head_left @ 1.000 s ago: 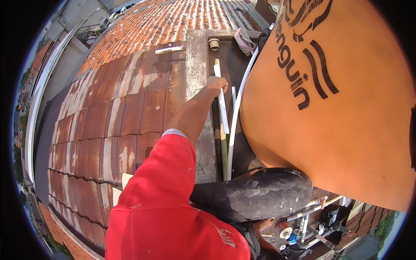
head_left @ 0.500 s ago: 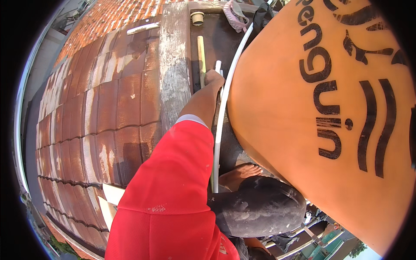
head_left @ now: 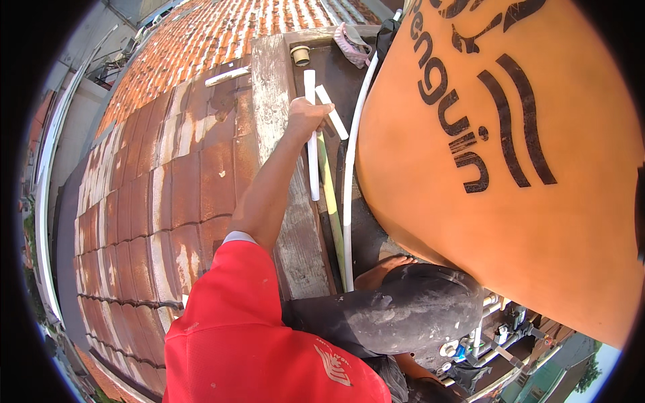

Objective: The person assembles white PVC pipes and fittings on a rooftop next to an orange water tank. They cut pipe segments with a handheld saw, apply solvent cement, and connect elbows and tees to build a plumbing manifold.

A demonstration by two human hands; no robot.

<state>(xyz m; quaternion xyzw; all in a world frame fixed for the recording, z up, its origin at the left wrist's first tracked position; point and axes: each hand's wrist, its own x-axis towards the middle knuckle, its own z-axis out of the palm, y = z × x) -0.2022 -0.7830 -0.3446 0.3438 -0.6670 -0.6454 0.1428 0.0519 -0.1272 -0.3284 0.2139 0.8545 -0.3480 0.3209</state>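
Note:
My left hand (head_left: 308, 115) is closed around a straight white pipe (head_left: 313, 164), which stretches both above and below the fist. Its thumb or a finger reaches right, across a shorter white pipe piece (head_left: 338, 125); whether that piece is gripped too, I cannot tell. Beneath the held pipe, a long yellowish pipe (head_left: 330, 208) lies in the dark channel beside the weathered wooden beam (head_left: 299, 248). A long white pipe (head_left: 349, 195) runs along the channel, close to the orange tank. My right hand is out of view.
The big orange tank (head_left: 463, 208) fills the right side. Rusty roof tiles (head_left: 181, 181) slope away left, with a white strip (head_left: 228, 76) on them. A beige pipe cap (head_left: 300, 56) and a pink-strapped item (head_left: 352, 44) sit at the far end. Pipes and fittings (head_left: 497, 352) stand lower right.
My left hand has moved left and slightly up, bringing the white pipe out over the yellowish one. The shorter white piece now shows more fully. The view has shifted, with the tank's markings further left.

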